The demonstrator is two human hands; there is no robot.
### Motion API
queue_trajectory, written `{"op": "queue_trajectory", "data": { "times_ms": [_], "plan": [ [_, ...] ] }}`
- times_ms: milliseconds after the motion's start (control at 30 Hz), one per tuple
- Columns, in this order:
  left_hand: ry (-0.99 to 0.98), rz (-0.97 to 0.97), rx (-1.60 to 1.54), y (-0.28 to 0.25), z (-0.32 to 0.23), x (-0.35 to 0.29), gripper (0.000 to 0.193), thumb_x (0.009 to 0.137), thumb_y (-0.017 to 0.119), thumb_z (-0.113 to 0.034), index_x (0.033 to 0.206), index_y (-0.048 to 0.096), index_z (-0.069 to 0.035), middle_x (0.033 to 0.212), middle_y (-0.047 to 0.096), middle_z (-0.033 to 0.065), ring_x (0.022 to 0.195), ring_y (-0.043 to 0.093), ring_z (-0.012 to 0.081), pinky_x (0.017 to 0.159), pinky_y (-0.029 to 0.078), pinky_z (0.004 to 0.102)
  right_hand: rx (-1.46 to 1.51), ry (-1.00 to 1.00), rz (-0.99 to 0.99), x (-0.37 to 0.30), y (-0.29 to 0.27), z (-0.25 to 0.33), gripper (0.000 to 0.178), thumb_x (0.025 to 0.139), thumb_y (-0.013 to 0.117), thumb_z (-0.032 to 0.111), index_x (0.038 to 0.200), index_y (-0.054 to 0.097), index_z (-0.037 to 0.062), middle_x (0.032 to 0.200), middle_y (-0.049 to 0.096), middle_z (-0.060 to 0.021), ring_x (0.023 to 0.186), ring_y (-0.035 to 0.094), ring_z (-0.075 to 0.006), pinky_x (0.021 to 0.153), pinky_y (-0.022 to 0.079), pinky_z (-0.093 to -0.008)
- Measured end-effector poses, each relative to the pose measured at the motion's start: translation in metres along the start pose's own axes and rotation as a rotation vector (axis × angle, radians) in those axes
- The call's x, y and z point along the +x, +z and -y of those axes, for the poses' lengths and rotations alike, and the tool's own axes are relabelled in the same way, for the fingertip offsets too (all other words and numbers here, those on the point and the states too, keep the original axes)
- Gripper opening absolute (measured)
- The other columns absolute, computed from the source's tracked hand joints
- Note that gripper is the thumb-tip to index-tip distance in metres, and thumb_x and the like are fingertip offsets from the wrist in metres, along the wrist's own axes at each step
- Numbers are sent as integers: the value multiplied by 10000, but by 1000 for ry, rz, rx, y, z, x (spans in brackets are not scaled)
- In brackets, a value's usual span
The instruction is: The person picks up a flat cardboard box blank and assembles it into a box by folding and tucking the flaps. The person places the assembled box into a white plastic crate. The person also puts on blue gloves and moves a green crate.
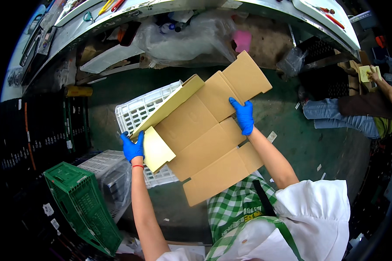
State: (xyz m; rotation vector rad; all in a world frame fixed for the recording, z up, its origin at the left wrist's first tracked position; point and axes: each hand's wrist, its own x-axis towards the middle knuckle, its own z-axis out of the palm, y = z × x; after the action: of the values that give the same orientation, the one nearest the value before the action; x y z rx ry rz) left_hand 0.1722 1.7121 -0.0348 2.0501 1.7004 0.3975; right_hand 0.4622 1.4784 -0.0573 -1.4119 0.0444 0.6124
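Observation:
A partly unfolded cardboard box (191, 130) spreads out in front of me, brown inside and pale yellow outside. Its far left panel stands folded up, and a small yellow flap (157, 150) bends down at the near left corner. At that corner my left hand (133, 147), in a blue glove, grips the box. My right hand (244, 115), gloved the same, pinches the right edge beside the far flap; most of its fingers are hidden or pressed together. Under the box's left side sits a white slotted plastic basket (130, 111), partly covered by it.
A workbench (148, 14) with pliers runs across the far side, bagged plastic (191, 37) on its lower shelf. Green (82, 209) and grey crates stand at left, beside stacked black trays (39, 135). A seated person (357, 108) in jeans works at right.

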Motion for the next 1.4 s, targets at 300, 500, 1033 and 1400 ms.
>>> {"op": "queue_trajectory", "data": {
  "times_ms": [300, 500, 1033, 1400],
  "plan": [
    [-109, 55, 119, 2, -6, 16, 589, 641, 661, -478, 980, 455, -43, 917, 587, 192, 826, 574, 333, 686, 446, 378, -55, -120, -68, -20, 4, -8, 253, 739, 638, 86, 965, 580, -14, 914, 606, -60, 787, 556, -132, 712, 443, -257],
    [-185, 142, 80, 11, 8, 38, 630, 630, 649, -513, 994, 449, -39, 926, 584, 197, 833, 571, 338, 697, 440, 393, -63, -104, -45, -23, 2, -13, 239, 744, 631, 79, 952, 581, -27, 918, 607, -65, 794, 554, -128, 714, 439, -254],
    [-386, 128, -119, 20, 38, 27, 514, 581, 759, -338, 863, 455, -35, 707, 561, 108, 504, 497, 193, 461, 421, 335, -520, -259, 211, -85, -1, -6, 292, 762, 586, 32, 1052, 555, 42, 1020, 578, -100, 855, 573, -187, 730, 449, -269],
    [-429, 79, -149, 9, 44, 15, 558, 560, 762, -375, 885, 468, -30, 818, 594, 153, 699, 565, 256, 638, 446, 366, -736, -305, 482, -81, 16, 26, 469, 765, 514, -26, 1206, 423, 106, 1308, 336, -127, 1054, 489, -298, 814, 441, -305]
  ]
}}
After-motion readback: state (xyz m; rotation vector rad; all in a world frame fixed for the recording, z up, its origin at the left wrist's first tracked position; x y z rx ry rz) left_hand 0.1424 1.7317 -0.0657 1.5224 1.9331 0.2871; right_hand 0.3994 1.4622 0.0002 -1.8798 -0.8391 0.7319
